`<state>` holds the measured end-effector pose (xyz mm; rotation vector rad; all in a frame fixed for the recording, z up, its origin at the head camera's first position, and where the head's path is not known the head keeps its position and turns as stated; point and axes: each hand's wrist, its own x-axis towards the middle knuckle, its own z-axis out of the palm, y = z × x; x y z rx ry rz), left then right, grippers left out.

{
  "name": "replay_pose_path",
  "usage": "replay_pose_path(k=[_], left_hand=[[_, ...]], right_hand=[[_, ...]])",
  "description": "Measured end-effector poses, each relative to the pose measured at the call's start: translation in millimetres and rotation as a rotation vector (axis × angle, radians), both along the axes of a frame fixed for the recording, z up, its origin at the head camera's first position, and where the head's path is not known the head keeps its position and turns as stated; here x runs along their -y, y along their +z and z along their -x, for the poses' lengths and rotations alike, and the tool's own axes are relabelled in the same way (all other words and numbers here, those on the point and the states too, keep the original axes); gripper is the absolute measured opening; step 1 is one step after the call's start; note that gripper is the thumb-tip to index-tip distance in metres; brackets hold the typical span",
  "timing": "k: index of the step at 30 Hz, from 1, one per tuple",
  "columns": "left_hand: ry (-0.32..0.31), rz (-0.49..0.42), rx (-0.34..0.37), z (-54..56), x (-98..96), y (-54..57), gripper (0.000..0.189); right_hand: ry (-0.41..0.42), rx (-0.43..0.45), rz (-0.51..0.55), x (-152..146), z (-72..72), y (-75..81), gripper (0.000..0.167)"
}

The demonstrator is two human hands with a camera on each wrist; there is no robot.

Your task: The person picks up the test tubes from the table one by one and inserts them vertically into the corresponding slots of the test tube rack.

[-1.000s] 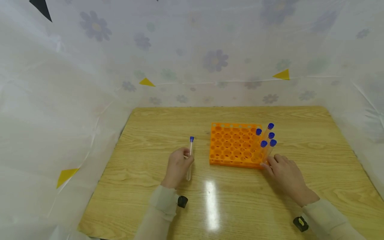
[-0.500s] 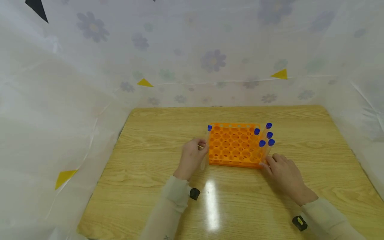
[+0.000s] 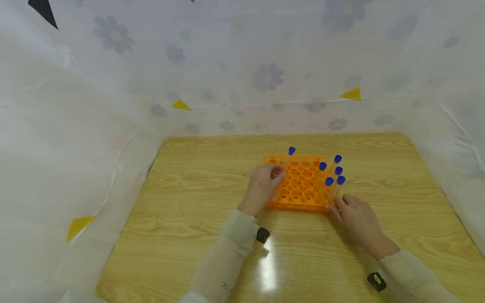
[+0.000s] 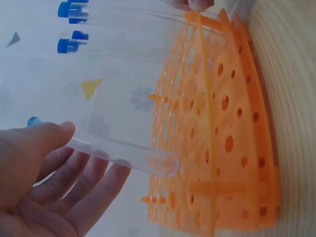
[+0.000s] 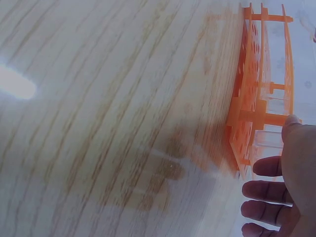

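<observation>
My left hand [image 3: 261,187] pinches a clear test tube [image 4: 150,159] with a blue cap between thumb and fingers. The tube is tilted, its rounded bottom above the left part of an orange test tube rack [image 3: 297,207]; in the left wrist view that end shows just off the rack's top holes. My right hand [image 3: 358,221] holds the rack's front right corner, thumb on the orange upright [image 5: 271,119] in the right wrist view. Several blue-capped test tubes [image 3: 329,182] stand in the rack's right end, leaning slightly.
The rack stands on a wood-grain table [image 3: 182,252]. White flowered sheeting [image 3: 223,75] rises behind the table and along its sides, with yellow triangles [image 3: 182,104] on it. A black wrist camera [image 3: 262,235] sits at the left sleeve, another camera [image 3: 377,282] at the right.
My left hand has carried the test tube rightward and slightly away from me, from the table left of the rack to over its left part. The right hand has stayed at the rack's corner.
</observation>
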<state>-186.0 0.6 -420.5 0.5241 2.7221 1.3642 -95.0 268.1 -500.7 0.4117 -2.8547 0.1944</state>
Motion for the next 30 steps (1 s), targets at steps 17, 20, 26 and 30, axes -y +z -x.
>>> replay_pose_path(k=[17, 20, 26, 30], left_hand=[[-0.053, -0.020, -0.053, 13.6, -42.5, 3.8, 0.022], [-0.062, -0.011, -0.072, 16.3, -48.9, 3.2, 0.023], [-0.071, -0.021, -0.032, 21.5, -60.5, 3.4, 0.022], [-0.074, -0.024, -0.019, 25.0, -68.2, 5.6, 0.020]], right_hand=[[-0.033, 0.089, -0.004, -0.3, -0.2, 2.6, 0.025], [-0.032, 0.078, -0.002, 0.0, -0.8, 2.8, 0.024], [-0.024, 0.049, 0.006, 0.4, -0.8, 2.3, 0.024], [-0.017, 0.031, 0.008, 1.2, -0.3, 1.9, 0.022]])
